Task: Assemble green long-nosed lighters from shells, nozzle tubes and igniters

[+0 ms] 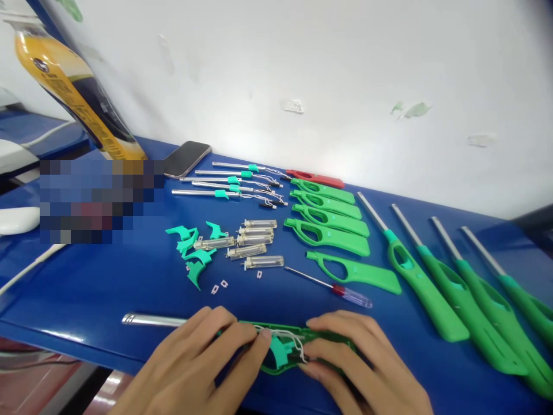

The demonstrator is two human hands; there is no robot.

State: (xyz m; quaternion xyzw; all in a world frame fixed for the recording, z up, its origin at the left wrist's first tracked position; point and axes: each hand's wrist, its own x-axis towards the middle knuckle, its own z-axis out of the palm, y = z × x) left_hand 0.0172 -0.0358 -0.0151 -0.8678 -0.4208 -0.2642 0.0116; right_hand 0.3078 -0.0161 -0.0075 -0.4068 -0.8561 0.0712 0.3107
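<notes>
An opened green lighter half-shell [271, 372] lies near the table's front edge, its metal tube [151, 320] pointing left. My left hand [203, 357] grips it where tube and handle meet, the thumb pressing on the parts inside. A teal trigger [281, 350] sits within the shell, and white wires [287, 333] run above it. Around the handle end is my right hand [367, 363], its fingers closed at the wire ends and a small dark part. The fingertips partly hide what they pinch there.
Behind my hands lie loose teal triggers [196, 272], clear fuel tanks [263, 262], a screwdriver [352, 295] and green shell halves [358, 274]. Several tubes with wires [203, 193] lie further back. Closed lighters [427, 294] line the right. A phone [188, 158] and yellow bottle [82, 95] stand left.
</notes>
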